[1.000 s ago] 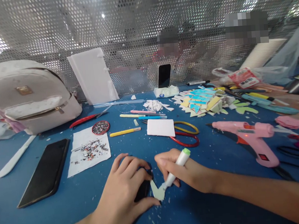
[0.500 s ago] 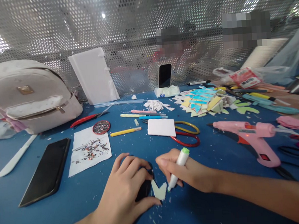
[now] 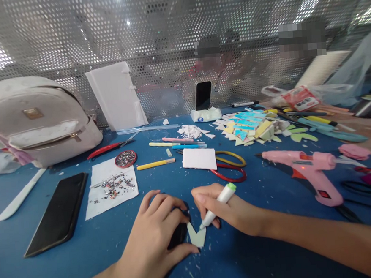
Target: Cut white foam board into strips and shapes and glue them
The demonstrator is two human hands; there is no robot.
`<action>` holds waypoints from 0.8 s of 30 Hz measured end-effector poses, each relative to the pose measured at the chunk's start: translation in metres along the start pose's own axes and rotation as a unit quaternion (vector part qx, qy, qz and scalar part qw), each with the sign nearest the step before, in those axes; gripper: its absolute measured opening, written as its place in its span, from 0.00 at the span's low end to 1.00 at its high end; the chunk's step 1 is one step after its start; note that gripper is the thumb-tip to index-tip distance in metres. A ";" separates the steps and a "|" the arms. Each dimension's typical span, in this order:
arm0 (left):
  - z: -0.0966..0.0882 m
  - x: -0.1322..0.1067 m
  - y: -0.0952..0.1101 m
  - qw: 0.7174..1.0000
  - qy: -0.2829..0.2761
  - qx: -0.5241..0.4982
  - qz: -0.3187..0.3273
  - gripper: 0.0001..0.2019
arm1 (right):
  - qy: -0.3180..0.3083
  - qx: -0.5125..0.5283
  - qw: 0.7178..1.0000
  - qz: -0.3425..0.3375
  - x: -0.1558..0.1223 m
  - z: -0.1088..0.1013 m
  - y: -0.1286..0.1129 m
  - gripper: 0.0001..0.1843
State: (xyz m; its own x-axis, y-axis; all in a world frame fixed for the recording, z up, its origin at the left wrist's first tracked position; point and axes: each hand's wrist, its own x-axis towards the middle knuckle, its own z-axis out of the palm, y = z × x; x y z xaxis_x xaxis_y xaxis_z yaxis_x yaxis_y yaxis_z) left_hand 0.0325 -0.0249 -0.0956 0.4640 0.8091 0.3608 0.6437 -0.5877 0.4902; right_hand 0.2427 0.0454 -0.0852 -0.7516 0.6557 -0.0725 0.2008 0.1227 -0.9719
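Low at the middle of the head view, a small pale green V-shaped piece [image 3: 197, 238] lies on the blue table. My left hand [image 3: 160, 229] pins it, index fingertip at its upper left point and thumb at its bottom edge. Beneath that palm is something dark that I cannot make out. Wrapped round a white marker [image 3: 218, 204] with a green end, my right hand [image 3: 232, 214] tilts it down to the left. The marker's tip meets the piece's upper right arm.
A white block [image 3: 199, 159] lies over scissors with red and yellow handles [image 3: 231, 174]. To the right rests a pink glue gun [image 3: 305, 168]. Cut scraps [image 3: 254, 125] pile up behind. At left are a black phone [image 3: 57, 213], a paper with glitter bits [image 3: 96, 204] and a backpack [image 3: 41, 119].
My right hand has brought the marker tip left and up, from beside the V-shaped piece onto its right arm. My left hand stays in place.
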 end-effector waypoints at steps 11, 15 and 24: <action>-0.002 0.000 0.002 1.000 -0.007 0.004 -0.006 0.16 | -0.007 0.004 1.000 -0.001 0.000 -0.001 0.001 0.32; -0.001 0.001 0.001 1.000 -0.006 0.001 -0.009 0.16 | -0.001 0.012 1.000 -0.002 0.000 -0.001 0.001 0.31; -0.002 0.000 0.001 1.000 -0.013 0.004 -0.018 0.15 | -0.010 0.011 1.000 0.002 -0.001 -0.001 0.001 0.32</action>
State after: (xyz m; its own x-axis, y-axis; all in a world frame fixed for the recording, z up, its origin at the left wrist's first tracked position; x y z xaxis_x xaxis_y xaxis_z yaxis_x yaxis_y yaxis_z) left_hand 0.0322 -0.0255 -0.0931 0.4565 0.8291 0.3229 0.6645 -0.5590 0.4960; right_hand 0.2446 0.0455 -0.0861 -0.7630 0.6412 -0.0814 0.1907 0.1030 -0.9762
